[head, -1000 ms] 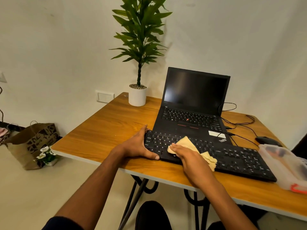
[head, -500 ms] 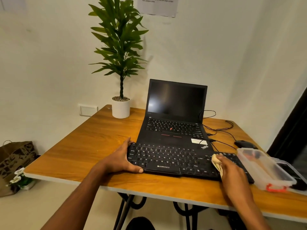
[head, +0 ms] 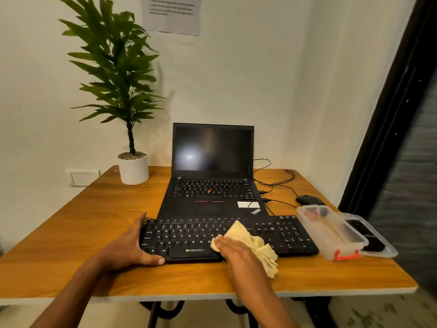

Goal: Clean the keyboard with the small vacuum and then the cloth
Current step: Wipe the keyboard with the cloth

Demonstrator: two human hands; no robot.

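A black external keyboard (head: pixel 189 235) lies along the front of the wooden table (head: pixel 82 221), in front of an open laptop. My left hand (head: pixel 128 245) grips the keyboard's left end, thumb on its front edge. My right hand (head: pixel 236 250) presses a crumpled pale yellow cloth (head: pixel 250 242) onto the keys just right of the keyboard's middle. Part of the cloth hangs over the keyboard's front edge. No small vacuum can be made out in view.
A black laptop (head: pixel 212 185) stands open behind the keyboard. A potted plant (head: pixel 132 166) is at the back left. At the right are a clear plastic box with red clips (head: pixel 331 230), its lid (head: pixel 378 242), a black mouse (head: pixel 307 200) and cables (head: pixel 279 183).
My right hand has swept the cloth from the keyboard's right part back toward its middle. My left hand stays on the left end. The camera has tilted up and shifted.
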